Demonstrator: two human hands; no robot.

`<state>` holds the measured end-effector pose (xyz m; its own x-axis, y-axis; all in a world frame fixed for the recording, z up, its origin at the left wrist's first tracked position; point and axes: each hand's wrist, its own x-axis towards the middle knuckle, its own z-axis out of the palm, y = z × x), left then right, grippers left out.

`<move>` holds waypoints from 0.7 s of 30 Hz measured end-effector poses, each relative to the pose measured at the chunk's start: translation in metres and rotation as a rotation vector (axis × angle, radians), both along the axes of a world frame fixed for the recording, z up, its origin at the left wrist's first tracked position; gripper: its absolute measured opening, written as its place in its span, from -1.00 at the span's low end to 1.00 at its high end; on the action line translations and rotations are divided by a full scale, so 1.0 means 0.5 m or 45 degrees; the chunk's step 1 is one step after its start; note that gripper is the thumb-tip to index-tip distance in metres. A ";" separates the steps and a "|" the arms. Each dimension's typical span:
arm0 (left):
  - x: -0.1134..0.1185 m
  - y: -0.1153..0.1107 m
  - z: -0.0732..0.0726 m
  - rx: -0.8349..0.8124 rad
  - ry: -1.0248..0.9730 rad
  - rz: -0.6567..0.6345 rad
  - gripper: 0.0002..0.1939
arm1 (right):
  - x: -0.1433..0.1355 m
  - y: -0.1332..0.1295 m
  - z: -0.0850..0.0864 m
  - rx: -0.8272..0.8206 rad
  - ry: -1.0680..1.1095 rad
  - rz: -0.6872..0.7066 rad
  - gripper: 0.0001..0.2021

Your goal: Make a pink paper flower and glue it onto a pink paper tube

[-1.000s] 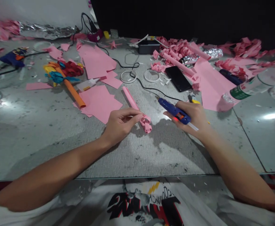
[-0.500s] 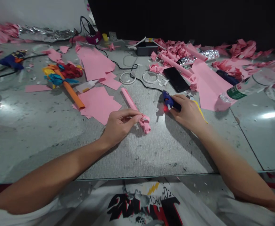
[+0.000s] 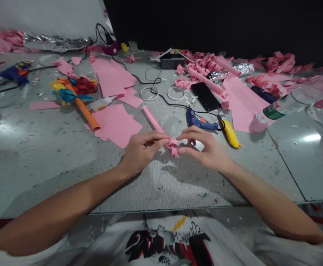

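A rolled pink paper tube (image 3: 151, 117) lies on the grey table with folded pink paper petals (image 3: 172, 147) at its near end. My left hand (image 3: 141, 149) is closed, thumb and forefinger pinching the paper at the petals' left side. From the right comes my right hand (image 3: 205, 147), its thumb and forefinger spread apart, the tips at the petals' right edge; whether they press on the paper is hard to tell. Beyond this hand a blue hot glue gun (image 3: 202, 123) rests on the table, next to a yellow object (image 3: 231, 135).
Pink paper sheets (image 3: 119, 123) and an orange paper tube with colourful petals (image 3: 85, 111) lie to the left. Farther back are white rings (image 3: 149, 93), a black phone (image 3: 206, 96) and a dark box (image 3: 172, 61). A plastic bottle (image 3: 283, 107) lies at right.
My right hand has let go of the glue gun, leaving it on the table, and has moved left to the petals. My left hand keeps its pinch in nearly the same spot.
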<state>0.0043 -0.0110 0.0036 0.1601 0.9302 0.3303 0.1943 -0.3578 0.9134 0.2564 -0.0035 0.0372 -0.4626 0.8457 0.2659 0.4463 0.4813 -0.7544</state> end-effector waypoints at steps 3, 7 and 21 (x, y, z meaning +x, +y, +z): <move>0.002 -0.004 0.003 0.028 0.035 -0.018 -0.89 | -0.025 -0.010 -0.014 -0.208 0.148 0.099 -0.72; 0.004 -0.005 0.003 0.045 0.049 -0.069 -0.88 | -0.033 -0.008 -0.035 -0.355 0.277 0.095 -0.74; -0.005 0.001 0.004 0.361 0.205 -0.195 -0.84 | -0.035 -0.006 -0.046 -0.697 0.600 0.165 -0.83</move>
